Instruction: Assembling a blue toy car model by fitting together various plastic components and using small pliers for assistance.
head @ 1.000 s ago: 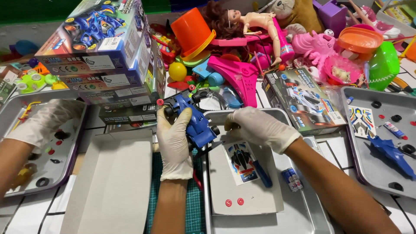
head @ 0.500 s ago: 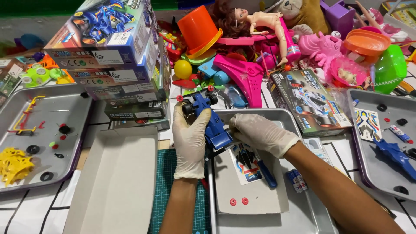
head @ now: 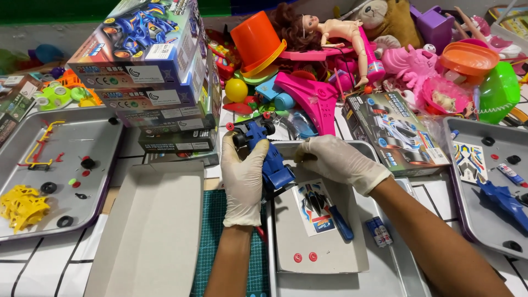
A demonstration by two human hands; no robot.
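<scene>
Hands (head: 286,170) both clamped on blue toy car (head: 269,157), boxes (head: 159,82) & toy pile (head: 352,60) behind.

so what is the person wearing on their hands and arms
Both hands wear thin, whitish disposable gloves that look like latex. The left hand has its glove ending at the wrist with a slightly rolled cuff; the right hand has the same kind, wrinkled over the knuckles. Both forearms are bare: no sleeves, watch or jewellery show.
</scene>
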